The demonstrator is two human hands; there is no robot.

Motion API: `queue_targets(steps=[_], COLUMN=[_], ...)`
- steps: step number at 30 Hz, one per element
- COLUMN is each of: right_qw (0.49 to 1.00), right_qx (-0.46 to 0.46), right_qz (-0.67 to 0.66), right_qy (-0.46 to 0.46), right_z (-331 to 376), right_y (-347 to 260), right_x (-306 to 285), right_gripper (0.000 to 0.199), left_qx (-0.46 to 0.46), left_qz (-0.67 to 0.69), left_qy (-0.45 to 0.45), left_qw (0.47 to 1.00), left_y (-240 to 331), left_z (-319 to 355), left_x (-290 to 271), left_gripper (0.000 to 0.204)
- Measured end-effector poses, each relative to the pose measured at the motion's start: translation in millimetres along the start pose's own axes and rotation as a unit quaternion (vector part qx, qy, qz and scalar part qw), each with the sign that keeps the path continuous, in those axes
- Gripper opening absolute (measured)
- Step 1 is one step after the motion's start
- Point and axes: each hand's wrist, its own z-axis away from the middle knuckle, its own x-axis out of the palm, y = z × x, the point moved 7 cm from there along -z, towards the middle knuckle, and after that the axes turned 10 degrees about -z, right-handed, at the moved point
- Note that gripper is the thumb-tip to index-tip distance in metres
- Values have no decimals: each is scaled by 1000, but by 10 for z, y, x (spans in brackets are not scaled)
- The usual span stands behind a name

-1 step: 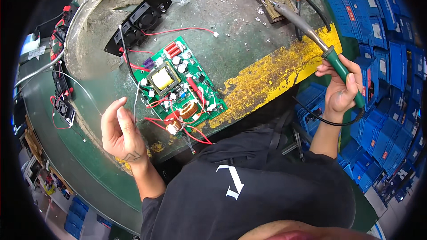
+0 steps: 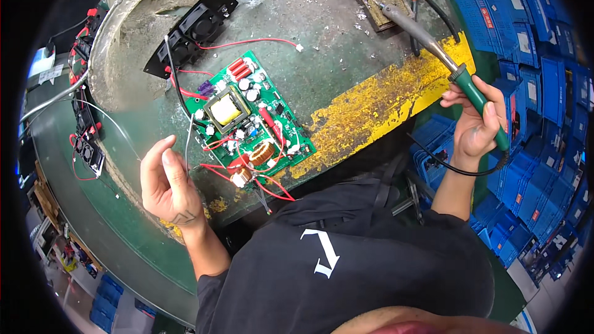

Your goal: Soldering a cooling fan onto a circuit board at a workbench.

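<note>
The circuit board (image 2: 266,93) lies on the counter (image 2: 346,43). Right of it, the right hand (image 2: 476,130) wraps its grip round the soldering iron (image 2: 459,75); left of it, the left hand's (image 2: 170,179) thumb and forefinger nearly meet, any hold unclear. Good handling probably means steering the hot tip clear of the board's red wires (image 2: 213,166). Nothing visibly differs from the earlier frame.

Yellow strip (image 2: 383,105): bare between soldering iron (image 2: 469,89) and circuit board (image 2: 257,114); you can pass.
Fan panel (image 2: 192,32): blocks you beyond the board.
</note>
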Motion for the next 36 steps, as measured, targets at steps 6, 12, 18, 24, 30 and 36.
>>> queue_targets(steps=[6,12,18,24,30,36], right_qw=[999,998,959,898,878,974], right_qx=[5,-7,114,208,246,122], right_qz=[33,42,-248,-384,-408,-191], right_qy=[-17,-43,74,56,39,-28], right_z=[-42,-52,23,-22,-75,-182], right_y=[-181,-314,7,384,546,580], right_x=[-28,-84,-205,84,480,881], right_gripper=[45,45,45,43,44,49], left_qx=[35,52,125,206,283,278], left_qz=[-21,-25,-43,-132,-224,-259], left_qy=[6,10,-3,-54,-7,10], left_qw=[999,998,991,968,933,925], left_y=[79,147,375,684,806,742], left_z=[1,-7,-62,-146,-262,-338], left_x=[14,-4,85,335,530,631], left_gripper=[17,18,19,30,23,15])
